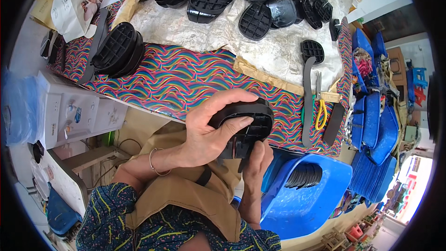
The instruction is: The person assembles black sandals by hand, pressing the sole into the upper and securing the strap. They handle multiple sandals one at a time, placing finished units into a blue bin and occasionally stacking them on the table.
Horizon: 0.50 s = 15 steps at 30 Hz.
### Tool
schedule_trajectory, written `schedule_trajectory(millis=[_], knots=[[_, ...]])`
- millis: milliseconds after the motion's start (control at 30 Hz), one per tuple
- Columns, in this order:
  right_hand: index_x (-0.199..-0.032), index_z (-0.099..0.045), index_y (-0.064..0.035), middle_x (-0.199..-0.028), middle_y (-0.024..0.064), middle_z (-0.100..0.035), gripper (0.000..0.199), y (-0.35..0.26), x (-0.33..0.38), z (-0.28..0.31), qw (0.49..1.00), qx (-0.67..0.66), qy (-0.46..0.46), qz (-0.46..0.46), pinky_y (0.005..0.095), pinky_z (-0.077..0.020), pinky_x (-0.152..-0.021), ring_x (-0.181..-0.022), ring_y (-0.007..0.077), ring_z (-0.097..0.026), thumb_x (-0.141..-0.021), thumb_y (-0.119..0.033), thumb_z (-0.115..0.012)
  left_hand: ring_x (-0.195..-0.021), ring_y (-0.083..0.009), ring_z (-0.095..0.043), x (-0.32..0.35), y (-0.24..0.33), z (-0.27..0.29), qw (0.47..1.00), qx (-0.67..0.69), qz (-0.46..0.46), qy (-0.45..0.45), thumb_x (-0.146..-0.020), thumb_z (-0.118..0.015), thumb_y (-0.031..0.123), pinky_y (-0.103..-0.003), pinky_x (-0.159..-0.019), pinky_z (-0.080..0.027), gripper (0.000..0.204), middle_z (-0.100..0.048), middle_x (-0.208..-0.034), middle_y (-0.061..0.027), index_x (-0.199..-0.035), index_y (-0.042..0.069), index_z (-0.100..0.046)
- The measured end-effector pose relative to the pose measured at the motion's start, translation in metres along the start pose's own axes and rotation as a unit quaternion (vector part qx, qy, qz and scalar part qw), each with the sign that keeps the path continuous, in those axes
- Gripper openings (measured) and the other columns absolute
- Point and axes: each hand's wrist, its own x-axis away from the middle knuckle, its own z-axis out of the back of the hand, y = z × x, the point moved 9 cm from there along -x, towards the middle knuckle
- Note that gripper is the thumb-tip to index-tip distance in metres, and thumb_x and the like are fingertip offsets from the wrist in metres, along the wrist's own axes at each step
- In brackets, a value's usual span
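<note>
In front of my chest, over the table's near edge, is a black moulded shoe-sole piece [261, 122] with a grid of ribs in its hollow face. My left hand [206, 135] grips it, fingers bent over the far side and thumb pressed on the ribs. At its lower end my right hand [257, 160] is closed, with the thumb up against the piece. A dark narrow end shows beside those fingers; whether it is a separate strip or tool I cannot tell.
Black sole pieces [211, 2] are heaped on a whitish sheet [181, 30]; a stack [118, 51] stands left. Yellow-and-green-handled scissors [320, 114], a long grey strip [308, 97] and a dark block [333, 123] lie right. Below, a blue tub [320, 207] holds black curved pieces [304, 176].
</note>
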Motion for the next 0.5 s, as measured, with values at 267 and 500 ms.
schedule_trajectory(millis=[267, 500], knots=[[-0.139, -0.047, 0.0095, -0.115, 0.0202, -0.068, 0.057, 0.004, -0.001, 0.003, 0.99, 0.134, -0.044, 0.011, 0.0374, -0.0509, -0.085, -0.098, 0.0253, -0.067, -0.105, -0.035, -0.039, -0.102, -0.0171, -0.066, 0.001, -0.002, -0.003, 0.999, -0.026, 0.008, -0.02, -0.089, -0.068, -0.001, -0.029, -0.088, -0.054, 0.03, -0.068, -0.112, -0.0115, -0.118, -0.002, -0.063], [-0.123, -0.06, 0.0094, -0.097, 0.0187, -0.069, 0.045, -0.031, -0.007, 0.017, 0.978, 0.146, 0.062, 0.132, 0.0366, -0.051, -0.072, -0.084, 0.024, -0.067, -0.105, -0.028, -0.043, -0.102, -0.0153, -0.066, 0.006, -0.013, -0.012, 0.998, 0.007, 0.048, -0.035, -0.088, -0.069, 0.001, -0.028, -0.088, -0.053, 0.031, -0.067, -0.113, -0.0096, -0.119, 0.0, -0.062]])
